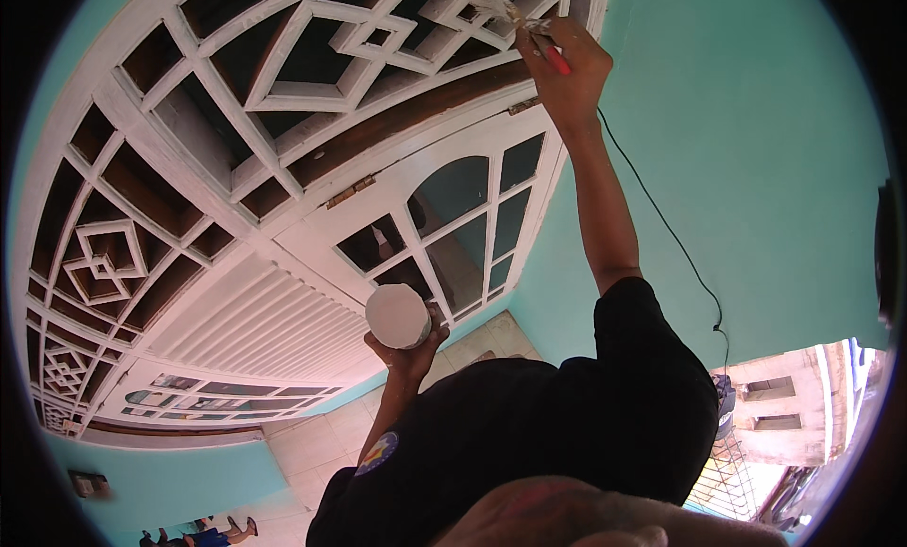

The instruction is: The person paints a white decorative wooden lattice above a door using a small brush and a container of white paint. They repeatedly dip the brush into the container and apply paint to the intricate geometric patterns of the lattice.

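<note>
High up at the right end of the white lattice (354, 79), my right hand (574, 75) is closed round a paintbrush (508, 12). Its handle end is red, and its frayed bristles, smeared with white, reach the lattice bars; I cannot tell whether they touch. Lower down, in front of the white door (378, 202), my left hand (411, 356) grips a round paint container (397, 316) from below. The top of the container looks pale pinkish white. Part of the left hand is hidden behind it.
A turquoise wall (737, 150) stands on the right, with a thin black cable (666, 230) running down it. Metal hinges (350, 191) join door and frame. Beside the door is a white slatted panel (255, 316). Tiled floor (316, 452) lies below; a dark-clothed figure (203, 538) shows at the lower left.
</note>
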`<state>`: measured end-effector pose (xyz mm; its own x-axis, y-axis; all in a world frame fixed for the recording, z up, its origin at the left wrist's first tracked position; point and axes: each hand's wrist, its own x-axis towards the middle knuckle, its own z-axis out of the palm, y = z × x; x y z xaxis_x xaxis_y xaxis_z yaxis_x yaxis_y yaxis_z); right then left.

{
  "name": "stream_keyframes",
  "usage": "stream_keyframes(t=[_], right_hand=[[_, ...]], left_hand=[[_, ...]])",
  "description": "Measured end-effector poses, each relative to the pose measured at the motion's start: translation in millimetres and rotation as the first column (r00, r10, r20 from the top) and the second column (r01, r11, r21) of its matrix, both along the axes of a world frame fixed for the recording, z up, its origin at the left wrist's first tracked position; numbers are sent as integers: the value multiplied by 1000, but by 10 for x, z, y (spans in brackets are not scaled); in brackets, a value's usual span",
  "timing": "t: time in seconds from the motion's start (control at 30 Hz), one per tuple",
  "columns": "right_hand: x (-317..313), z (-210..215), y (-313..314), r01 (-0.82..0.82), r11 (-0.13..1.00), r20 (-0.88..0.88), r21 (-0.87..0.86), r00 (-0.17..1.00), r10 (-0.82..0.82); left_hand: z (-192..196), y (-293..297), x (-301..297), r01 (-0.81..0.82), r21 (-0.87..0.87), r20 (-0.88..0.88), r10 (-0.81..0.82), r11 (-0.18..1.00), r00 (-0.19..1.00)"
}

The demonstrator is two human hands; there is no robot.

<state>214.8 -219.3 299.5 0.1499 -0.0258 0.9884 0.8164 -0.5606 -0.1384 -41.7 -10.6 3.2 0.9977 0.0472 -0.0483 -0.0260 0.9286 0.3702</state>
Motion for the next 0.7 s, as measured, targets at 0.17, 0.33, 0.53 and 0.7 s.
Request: stream_keyframes(t=[0.17, 0.33, 0.53, 0.7], right_hand=[[83, -34, 48, -79, 997, 83, -6, 993, 79], [100, -95, 4, -122, 993, 150, 2, 981, 120], [89, -166, -56, -110, 988, 144, 111, 985, 93], [-7, -161, -23, -139, 982, -9, -131, 990, 139]], left_hand=[[60, -34, -39, 32, -102, 0, -33, 994, 999], [-36, 1, -48, 48, -130, -6, -49, 990, 999], [-10, 8, -99, -55, -138, -161, 32, 989, 986], [-30, 61, -84, 27, -142, -17, -29, 989, 999]])
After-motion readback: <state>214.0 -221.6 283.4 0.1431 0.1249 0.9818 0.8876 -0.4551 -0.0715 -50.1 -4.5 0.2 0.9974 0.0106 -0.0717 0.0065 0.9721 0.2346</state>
